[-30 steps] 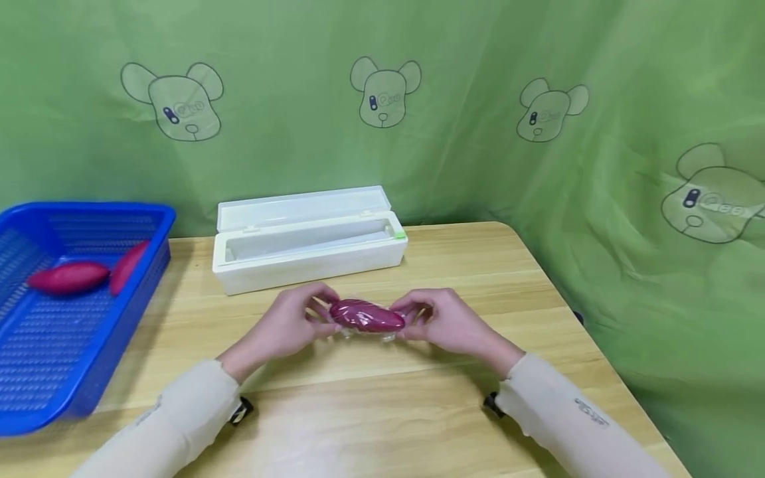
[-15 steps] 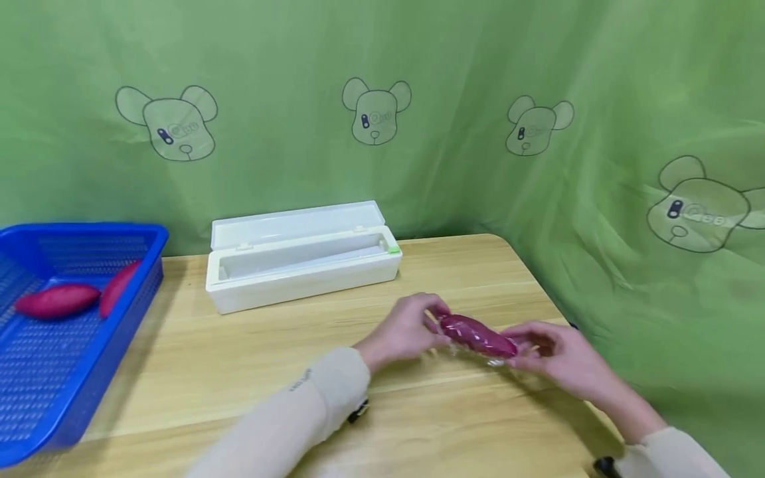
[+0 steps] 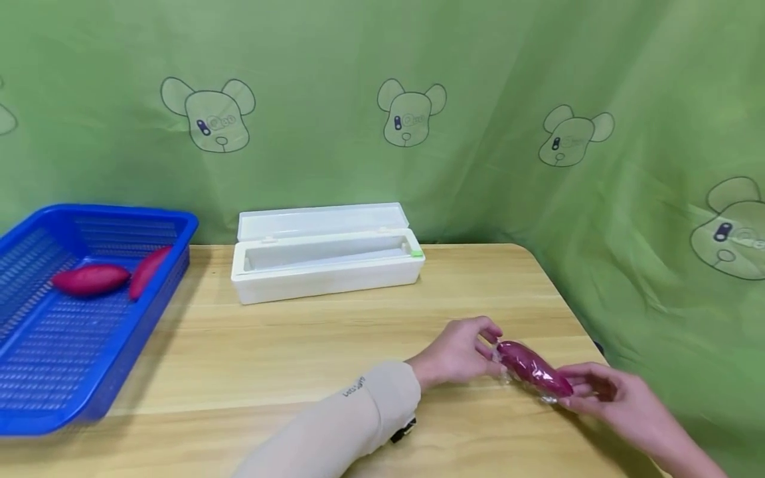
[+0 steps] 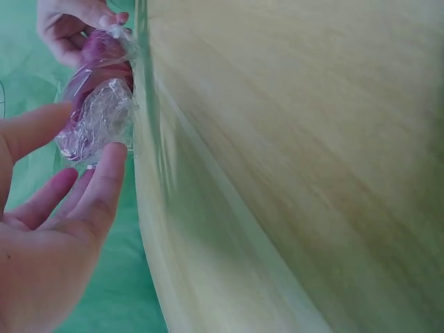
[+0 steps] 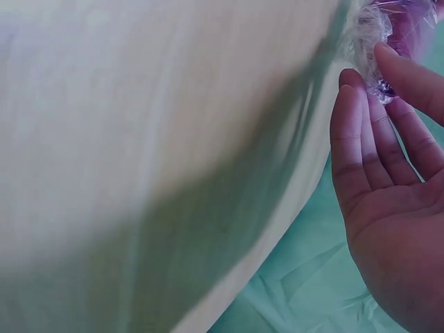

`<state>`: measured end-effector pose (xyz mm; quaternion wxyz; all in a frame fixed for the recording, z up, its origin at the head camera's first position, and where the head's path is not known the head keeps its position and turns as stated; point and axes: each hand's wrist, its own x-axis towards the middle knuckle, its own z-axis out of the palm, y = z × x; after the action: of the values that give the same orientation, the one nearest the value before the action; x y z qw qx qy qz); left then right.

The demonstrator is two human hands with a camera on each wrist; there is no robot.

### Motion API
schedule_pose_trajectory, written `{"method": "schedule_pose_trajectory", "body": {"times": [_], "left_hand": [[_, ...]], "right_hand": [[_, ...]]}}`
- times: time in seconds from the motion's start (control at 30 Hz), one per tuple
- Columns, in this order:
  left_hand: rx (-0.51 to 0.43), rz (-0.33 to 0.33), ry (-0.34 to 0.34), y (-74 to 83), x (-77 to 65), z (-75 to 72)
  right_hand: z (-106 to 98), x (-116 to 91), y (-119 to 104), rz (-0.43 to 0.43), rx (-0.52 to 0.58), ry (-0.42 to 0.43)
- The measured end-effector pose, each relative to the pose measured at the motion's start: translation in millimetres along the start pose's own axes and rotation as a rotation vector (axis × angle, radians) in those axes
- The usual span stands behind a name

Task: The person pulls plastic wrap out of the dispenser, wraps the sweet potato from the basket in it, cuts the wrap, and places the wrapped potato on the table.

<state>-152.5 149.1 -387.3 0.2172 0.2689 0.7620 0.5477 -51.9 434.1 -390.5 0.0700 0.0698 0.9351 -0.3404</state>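
A purple-red sweet potato [image 3: 534, 370] wrapped in clear cling film is held low over the right side of the table, slanting down to the right in the head view. My left hand [image 3: 457, 352] pinches its left end between thumb and fingertips. At the other end, my right hand [image 3: 621, 401] grips with the thumb on one side and the fingers on the other. Crumpled film [image 4: 107, 114] bunches at the near end in the left wrist view. More gathered film [image 5: 368, 41] lies between thumb and fingers in the right wrist view.
A white cling film dispenser box [image 3: 329, 279] with its lid raised stands at the back of the wooden table [image 3: 287, 358]. On the left, a blue plastic basket [image 3: 128, 332] holds two unwrapped sweet potatoes [image 3: 91, 280]. Green curtain [image 3: 478, 186] hangs behind and at the right edge.
Both hands have carried the wrapped sweet potato from the table's middle to the right and nearer the front, and it now slants more. The box and basket stay put; the head view has shifted.
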Motion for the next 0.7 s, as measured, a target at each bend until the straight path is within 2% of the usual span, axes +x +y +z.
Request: {"method": "schedule_pose_trajectory", "body": {"times": [0.23,0.43,0.7], "left_hand": [[-0.012,-0.045,-0.048,1.7,0.1,5.2],[-0.021,-0.06,-0.082,0.0,0.1,7.9],[0.144,-0.064,-0.114,-4.0,0.5,7.1]], "right_hand": [[0.0,-4.7,11.6,0.057,0.013,-0.01],[-1.3,-1.7,17.6,0.033,-0.022,-0.015],[1.5,-0.3,20.8,0.004,-0.086,-0.016]]}}
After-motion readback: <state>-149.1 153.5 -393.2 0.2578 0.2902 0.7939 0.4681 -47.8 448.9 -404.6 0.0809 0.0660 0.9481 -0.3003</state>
